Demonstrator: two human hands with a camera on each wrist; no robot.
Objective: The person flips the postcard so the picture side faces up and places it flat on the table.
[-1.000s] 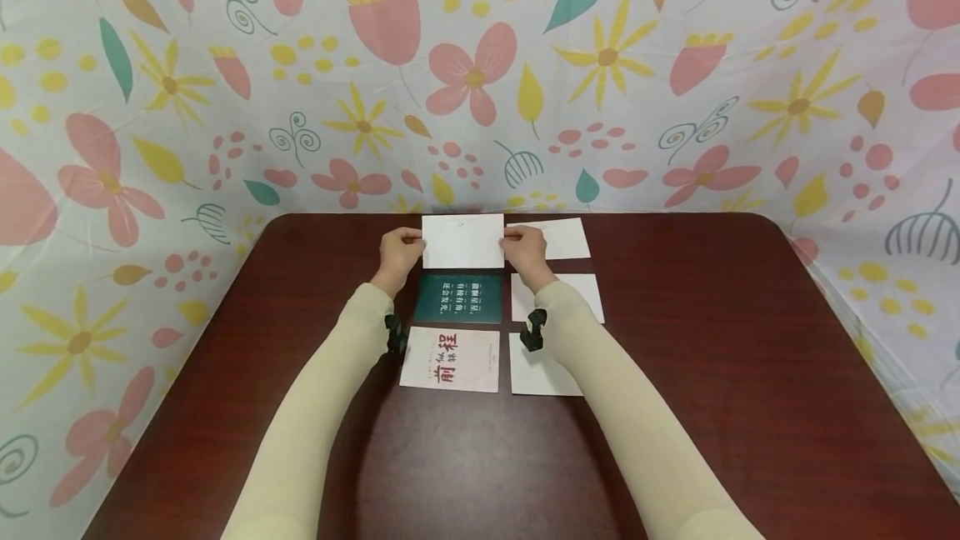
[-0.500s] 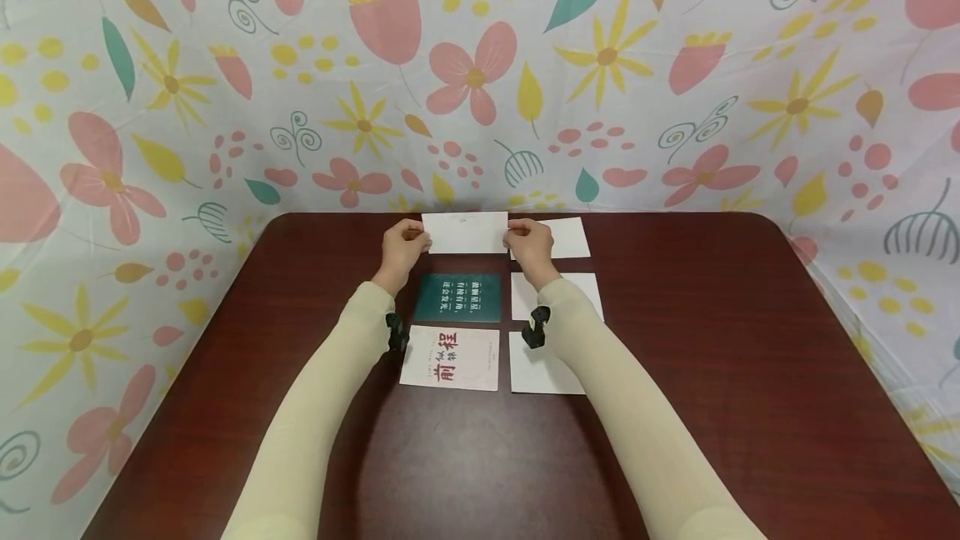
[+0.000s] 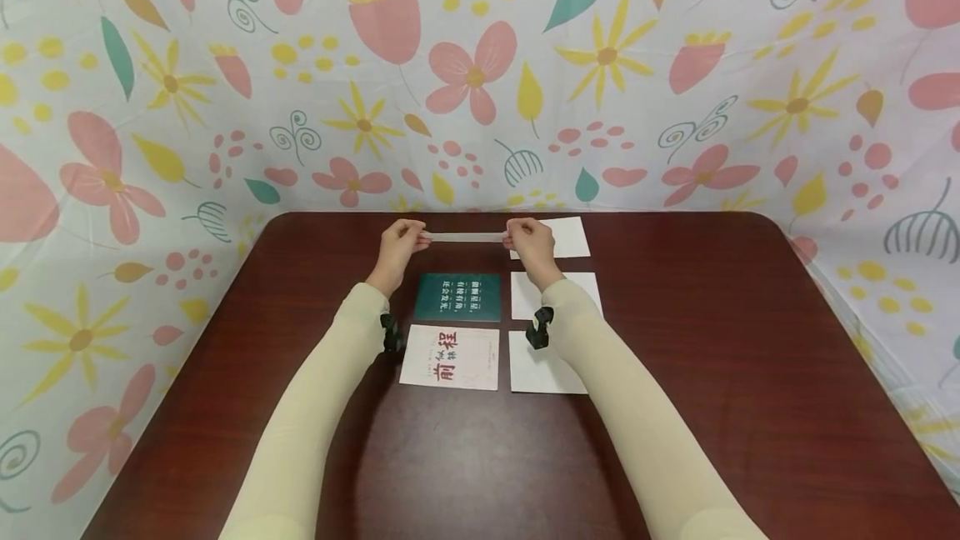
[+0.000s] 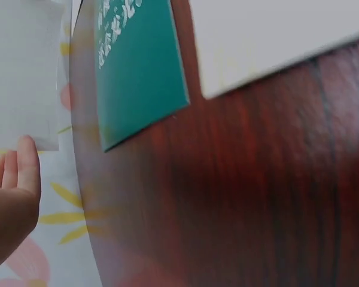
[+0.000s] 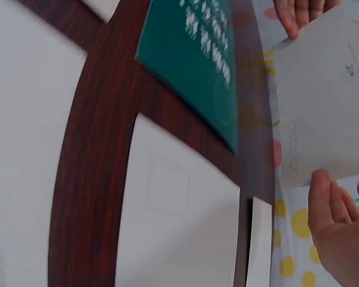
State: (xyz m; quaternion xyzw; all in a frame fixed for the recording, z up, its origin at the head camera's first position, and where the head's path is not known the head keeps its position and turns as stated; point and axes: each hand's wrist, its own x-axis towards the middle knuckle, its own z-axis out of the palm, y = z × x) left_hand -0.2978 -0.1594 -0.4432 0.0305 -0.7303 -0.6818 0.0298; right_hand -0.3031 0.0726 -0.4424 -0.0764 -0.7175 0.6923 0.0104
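Note:
Between both hands a white postcard (image 3: 465, 237) is held up near the back of the table, seen almost edge-on from the head. My left hand (image 3: 399, 252) pinches its left end and my right hand (image 3: 532, 248) its right end. In the right wrist view the face of this postcard (image 5: 323, 101) shows a row of small circles and a tiny mark. Nearer to me lie a green postcard (image 3: 458, 297) with white writing and a pale postcard (image 3: 450, 357) with red characters.
To the right, a column of white cards lies on the table: a far one (image 3: 568, 237), a middle one (image 3: 562, 294) and a near one (image 3: 551, 369) partly under my right wrist. A flower-printed cloth (image 3: 480, 82) hangs behind the dark red table (image 3: 735, 357).
The postcard in my hands has tilted from showing its broad white face to a thin strip. Both hands turned with it and stayed about in place. The cards on the table lie still.

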